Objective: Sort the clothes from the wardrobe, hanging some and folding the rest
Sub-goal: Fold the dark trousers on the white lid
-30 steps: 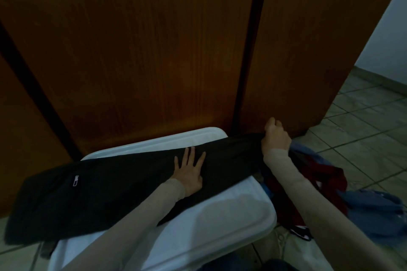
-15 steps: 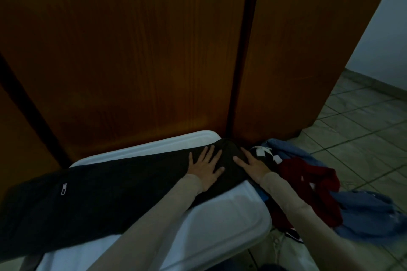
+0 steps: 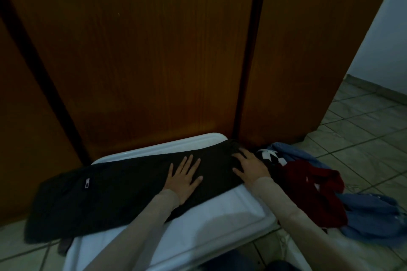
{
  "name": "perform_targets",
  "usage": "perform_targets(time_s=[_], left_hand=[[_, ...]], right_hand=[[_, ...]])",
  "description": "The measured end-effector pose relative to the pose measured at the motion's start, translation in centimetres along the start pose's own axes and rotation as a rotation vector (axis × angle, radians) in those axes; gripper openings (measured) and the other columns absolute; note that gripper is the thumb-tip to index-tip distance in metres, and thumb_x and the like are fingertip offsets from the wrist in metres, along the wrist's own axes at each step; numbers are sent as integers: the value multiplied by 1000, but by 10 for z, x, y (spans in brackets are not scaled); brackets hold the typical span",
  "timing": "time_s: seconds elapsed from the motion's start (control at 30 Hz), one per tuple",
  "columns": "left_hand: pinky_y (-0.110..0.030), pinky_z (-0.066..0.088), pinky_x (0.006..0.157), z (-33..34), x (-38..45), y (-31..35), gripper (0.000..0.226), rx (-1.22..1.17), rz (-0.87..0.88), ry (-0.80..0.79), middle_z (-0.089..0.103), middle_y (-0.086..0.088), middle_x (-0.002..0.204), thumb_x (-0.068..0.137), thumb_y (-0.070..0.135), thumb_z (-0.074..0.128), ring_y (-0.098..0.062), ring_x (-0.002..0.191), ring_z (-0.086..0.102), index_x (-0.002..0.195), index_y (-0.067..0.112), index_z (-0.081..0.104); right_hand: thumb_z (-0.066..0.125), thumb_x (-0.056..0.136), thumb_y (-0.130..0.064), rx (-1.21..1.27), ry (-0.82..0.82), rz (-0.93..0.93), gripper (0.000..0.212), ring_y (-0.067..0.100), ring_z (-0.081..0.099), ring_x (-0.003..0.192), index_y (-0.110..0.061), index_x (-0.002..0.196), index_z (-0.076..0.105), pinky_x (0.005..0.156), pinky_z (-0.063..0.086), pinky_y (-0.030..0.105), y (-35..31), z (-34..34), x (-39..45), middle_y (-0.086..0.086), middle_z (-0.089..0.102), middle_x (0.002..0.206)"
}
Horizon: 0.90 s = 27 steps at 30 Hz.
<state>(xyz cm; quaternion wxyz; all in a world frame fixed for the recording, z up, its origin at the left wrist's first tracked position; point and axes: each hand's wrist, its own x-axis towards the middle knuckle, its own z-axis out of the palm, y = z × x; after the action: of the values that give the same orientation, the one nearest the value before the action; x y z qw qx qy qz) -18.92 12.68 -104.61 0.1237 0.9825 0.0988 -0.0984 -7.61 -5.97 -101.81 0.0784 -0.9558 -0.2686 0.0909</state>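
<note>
A long black garment (image 3: 105, 191) with a small white label lies flat across a white plastic lid (image 3: 198, 233); its left end hangs past the lid. My left hand (image 3: 184, 175) presses flat on the cloth near its middle, fingers spread. My right hand (image 3: 250, 164) lies flat on the garment's right end, fingers straight. A heap of clothes sits on the floor to the right: a dark red piece (image 3: 315, 187), blue pieces (image 3: 374, 215), and a dark piece with white marks (image 3: 269, 156).
Brown wooden wardrobe doors (image 3: 143, 61) stand shut right behind the lid. Greenish floor tiles (image 3: 363, 134) spread to the right, with a pale wall (image 3: 392, 46) beyond. A small dark item (image 3: 63, 246) pokes out under the lid's left side.
My right hand let go of the garment's far right end and came back to lie flat on the cloth. My left hand slid a little to the right along the garment.
</note>
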Motion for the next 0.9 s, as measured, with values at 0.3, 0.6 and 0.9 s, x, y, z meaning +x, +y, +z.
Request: perform_targets(time_s=[0.3,0.6,0.9], left_hand=[[-58,-10,110,-13,-26,15,71,-141,141,-129,-1,2,158,83,57,57,-29,144,-9,144,44,22],[-33,43,102,-31,-30,39,10,-358,176,165,62,1,110,89,20,61,-11,106,54,98,22,65],[-30,42,100,-46,-33,23,18,-495,266,97,61,11,89,82,18,70,-6,98,56,73,31,62]], right_hand=[[61,89,-31,267,154,475,40,24,57,105,-9,120,49,82,47,33,-1,-20,-29,10,57,116],[59,91,-31,969,-25,720,42,23,65,60,7,110,57,49,55,26,-1,-28,-30,18,66,79],[58,90,-7,1634,137,811,45,25,51,63,-2,133,44,33,45,24,-6,-25,-23,20,59,111]])
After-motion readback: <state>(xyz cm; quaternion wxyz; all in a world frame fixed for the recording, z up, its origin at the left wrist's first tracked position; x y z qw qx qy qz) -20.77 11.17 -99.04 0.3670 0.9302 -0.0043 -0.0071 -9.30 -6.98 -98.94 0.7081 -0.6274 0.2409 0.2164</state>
